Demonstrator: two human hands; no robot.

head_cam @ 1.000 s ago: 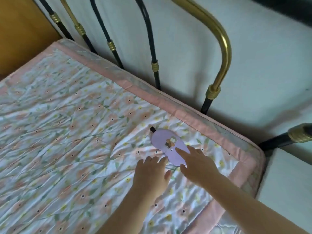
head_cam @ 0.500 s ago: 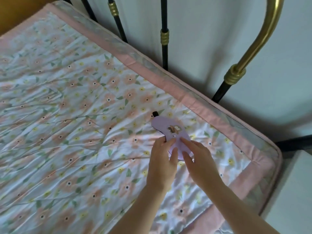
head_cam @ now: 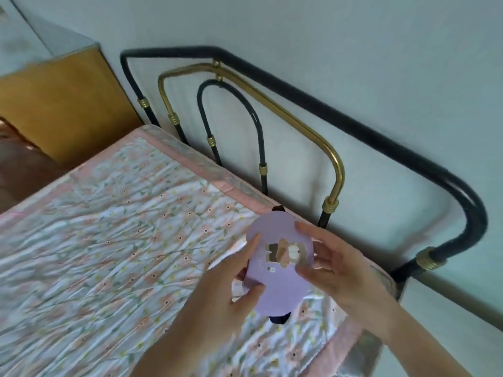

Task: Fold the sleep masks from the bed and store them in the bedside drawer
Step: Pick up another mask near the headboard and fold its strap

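We see one lilac sleep mask (head_cam: 275,278) held up off the bed (head_cam: 114,240), at about 4 o'clock of frame centre, near the head-end corner of the mattress. Left hand (head_cam: 231,292) grips the mask's left edge: thumb on the front face low down, index finger laid along the upper left rim, other fingers behind. Right hand (head_cam: 337,270) pinches the right edge, thumb on the front near the small printed patch (head_cam: 284,253), fingers curled behind and partly hidden. Both hands closed on the mask, not spread. Mask looks flat and unfolded, long axis running 12 to 6, print facing us. Dark strap ends (head_cam: 279,319) poke out at the mask's 6 o'clock and at 12 o'clock.

Floral quilt with pink border covers the bed, wrinkled, filling frame from 9 to 5 o'clock. Metal headboard (head_cam: 299,148), black and brass tubes, runs along the wall from 11 to 3 o'clock, right behind the mask. Yellow-brown wooden cabinet (head_cam: 62,110) at 10 o'clock, beyond the bed's far corner. White surface (head_cam: 457,317) at 4 o'clock just beside the mattress corner; we cannot tell if it is the bedside unit, no drawer visible. Frame slightly motion-blurred.
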